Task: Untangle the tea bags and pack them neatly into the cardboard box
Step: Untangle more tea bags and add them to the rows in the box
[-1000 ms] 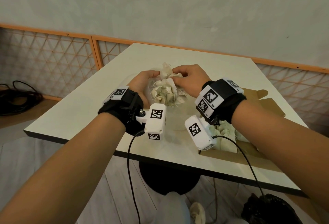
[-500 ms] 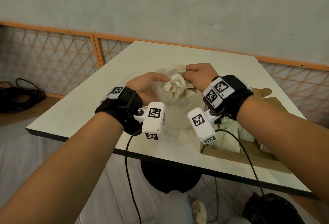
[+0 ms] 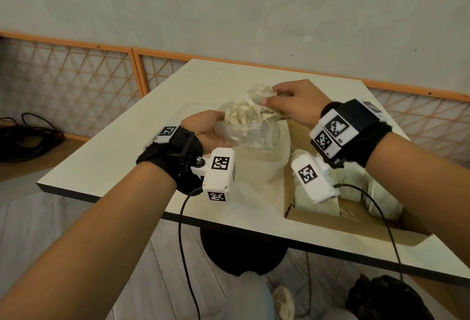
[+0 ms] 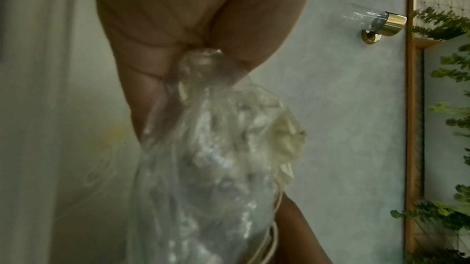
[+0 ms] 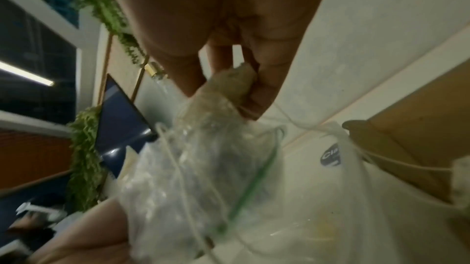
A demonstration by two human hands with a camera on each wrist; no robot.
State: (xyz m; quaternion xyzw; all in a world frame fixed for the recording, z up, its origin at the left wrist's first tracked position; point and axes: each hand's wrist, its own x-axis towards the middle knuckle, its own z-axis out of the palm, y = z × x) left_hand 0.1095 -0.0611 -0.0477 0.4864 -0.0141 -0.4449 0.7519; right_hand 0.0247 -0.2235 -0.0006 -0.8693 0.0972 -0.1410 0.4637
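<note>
Fingers [image 5: 262, 91] of the right hand [image 3: 296, 102] pinched a tea-bag clump [image 3: 250, 111], now lifted higher from the plastic bag [image 3: 250, 136] than a second before. Left hand [image 3: 206, 130] gripped the bag; strings trailed, so untangling likely remained.

It looks like a café or lounge-style room: a square cream pedestal surface [image 3: 157, 126], orange-framed lattice panels [image 3: 76, 83] along a plaster wall, hanging green ferns [image 4: 447, 107] and a brass wall fitting [image 4: 381, 25].
</note>
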